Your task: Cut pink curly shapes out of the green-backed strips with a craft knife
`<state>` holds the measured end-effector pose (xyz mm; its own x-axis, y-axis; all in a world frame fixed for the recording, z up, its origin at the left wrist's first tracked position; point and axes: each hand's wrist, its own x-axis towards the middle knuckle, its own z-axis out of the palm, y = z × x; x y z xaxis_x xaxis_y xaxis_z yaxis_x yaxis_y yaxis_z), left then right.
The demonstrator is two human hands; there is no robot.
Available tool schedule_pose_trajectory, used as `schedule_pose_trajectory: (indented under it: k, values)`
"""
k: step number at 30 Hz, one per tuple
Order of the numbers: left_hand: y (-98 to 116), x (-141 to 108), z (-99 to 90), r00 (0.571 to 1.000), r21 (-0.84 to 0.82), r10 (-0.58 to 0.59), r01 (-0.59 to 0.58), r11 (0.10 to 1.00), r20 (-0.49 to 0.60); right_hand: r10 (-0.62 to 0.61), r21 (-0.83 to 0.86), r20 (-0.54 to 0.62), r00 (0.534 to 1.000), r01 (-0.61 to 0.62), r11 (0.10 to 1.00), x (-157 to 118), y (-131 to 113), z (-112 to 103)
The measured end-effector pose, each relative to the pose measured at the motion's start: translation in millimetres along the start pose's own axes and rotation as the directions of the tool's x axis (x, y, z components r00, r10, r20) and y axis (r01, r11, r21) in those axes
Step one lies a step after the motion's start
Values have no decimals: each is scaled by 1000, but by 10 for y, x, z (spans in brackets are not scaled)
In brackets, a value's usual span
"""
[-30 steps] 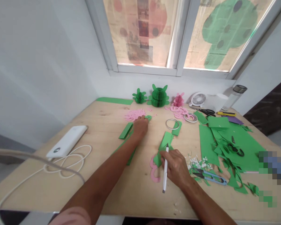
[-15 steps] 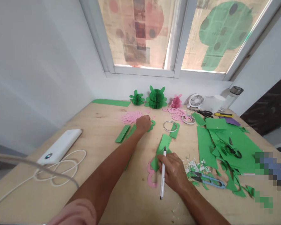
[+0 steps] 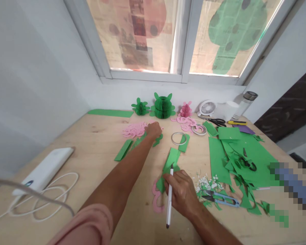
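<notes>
My left hand (image 3: 153,130) reaches forward to the middle of the table, fingers bent down beside the pink paper cut-outs (image 3: 135,129) and over green cut-outs (image 3: 157,140); its fingertips are hidden. My right hand (image 3: 181,190) is closed around a white pen (image 3: 169,200), its dark tip pointing away from me. Under the pen tip lie folded green strips (image 3: 172,157), touched by the right fingers. A pink wavy cut-out (image 3: 157,200) lies just left of the right hand. A folded green piece (image 3: 123,150) rests left of my left forearm.
Green paper figures (image 3: 163,106) and a pink one (image 3: 185,110) stand by the wall. Tape rings (image 3: 179,139), a fan (image 3: 207,108) and a bottle (image 3: 246,103) are at the back. Blue snips (image 3: 223,198) and green sheets (image 3: 219,160) lie right; a power bank (image 3: 44,170) left.
The view has shifted, so most things appear further left. My left hand has moved slightly toward the pink pile. My right hand keeps the pen over the green strips.
</notes>
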<state>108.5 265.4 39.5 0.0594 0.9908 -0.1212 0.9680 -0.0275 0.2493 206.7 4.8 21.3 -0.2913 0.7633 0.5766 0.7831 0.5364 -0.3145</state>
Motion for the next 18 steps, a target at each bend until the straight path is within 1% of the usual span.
schedule_pose_trajectory:
  k: [6, 10, 14, 16, 18]
  values:
    - [9, -6, -35, 1000, -98, 20, -20, 995, 2, 2, 1, 5, 1000, -2, 1000, 5, 6, -7]
    - [-26, -78, -117, 997, -224, 82, -82, 971, -9, 19, 3, -6, 1000, -19, 1000, -6, 30, 2]
    - [-87, -303, -152, 983, -388, 185, -179, 904, -23, 44, 48, -45, 998, -42, 998, -34, 74, 10]
    - [-121, -471, -122, 976, -454, 214, -207, 867, -36, 47, 65, -74, 996, -43, 997, -45, 94, 4]
    - [-157, -662, -64, 975, -493, 219, -214, 844, -47, 57, 65, -99, 993, -51, 997, -50, 110, -13]
